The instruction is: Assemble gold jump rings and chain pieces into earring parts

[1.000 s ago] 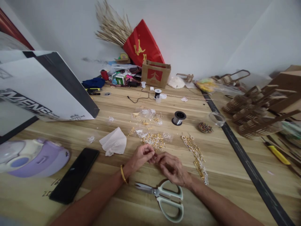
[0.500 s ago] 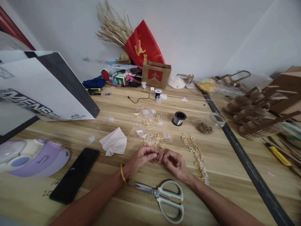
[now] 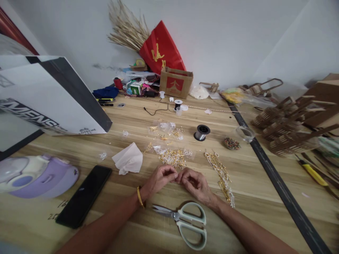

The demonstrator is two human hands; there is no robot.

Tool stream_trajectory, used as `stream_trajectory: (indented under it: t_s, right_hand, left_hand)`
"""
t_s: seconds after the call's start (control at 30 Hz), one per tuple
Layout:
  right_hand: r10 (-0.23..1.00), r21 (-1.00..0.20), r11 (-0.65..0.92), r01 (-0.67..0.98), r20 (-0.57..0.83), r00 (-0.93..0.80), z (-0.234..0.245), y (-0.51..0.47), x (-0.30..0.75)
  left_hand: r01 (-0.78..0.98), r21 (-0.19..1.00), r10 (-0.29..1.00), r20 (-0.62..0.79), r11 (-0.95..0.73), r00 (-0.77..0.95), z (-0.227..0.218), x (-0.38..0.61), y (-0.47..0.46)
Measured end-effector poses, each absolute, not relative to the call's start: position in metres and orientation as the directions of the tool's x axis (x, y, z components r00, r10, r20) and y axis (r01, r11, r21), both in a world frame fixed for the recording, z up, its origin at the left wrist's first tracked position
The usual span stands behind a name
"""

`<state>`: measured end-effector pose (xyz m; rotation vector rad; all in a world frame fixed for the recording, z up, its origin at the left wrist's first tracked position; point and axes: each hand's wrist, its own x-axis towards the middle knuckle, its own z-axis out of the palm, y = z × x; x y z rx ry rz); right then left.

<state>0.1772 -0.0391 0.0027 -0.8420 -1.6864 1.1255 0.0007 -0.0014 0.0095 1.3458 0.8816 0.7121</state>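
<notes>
My left hand [image 3: 163,177] and my right hand [image 3: 194,181] meet fingertip to fingertip over the table, both pinched closed. Whatever lies between the fingers is too small and too covered to name. Just beyond them spreads a pile of gold and silver beads [image 3: 172,157], with a small bag of silver rings [image 3: 188,152] at its right edge. To the right of my right hand lie several gold and silver bead chains [image 3: 219,173]. Scissors with pale green handles [image 3: 192,225] rest between my forearms, blades pointing left.
A black phone [image 3: 84,197], a tissue [image 3: 128,158] and a purple-and-white bottle [image 3: 47,176] lie on the left. A wire spool [image 3: 202,133] stands behind the chains, near a glass jar [image 3: 245,134]. Woven baskets [image 3: 288,127] and a yellow-handled cutter [image 3: 314,173] are at right.
My fingers have shifted very slightly while staying pinched together. The things on the table have kept their places.
</notes>
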Motion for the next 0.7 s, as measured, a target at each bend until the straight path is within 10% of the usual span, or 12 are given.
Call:
stream_trajectory:
  t_s: [0.7]
  right_hand:
    - [0.900,-0.952,0.307,-0.014,0.295,-0.322,0.0054,-0.0365,0.1786]
  left_hand:
    - [-0.014,0.962,0.807,-0.220,0.272,0.549,0.0096,0.0000,0.0034]
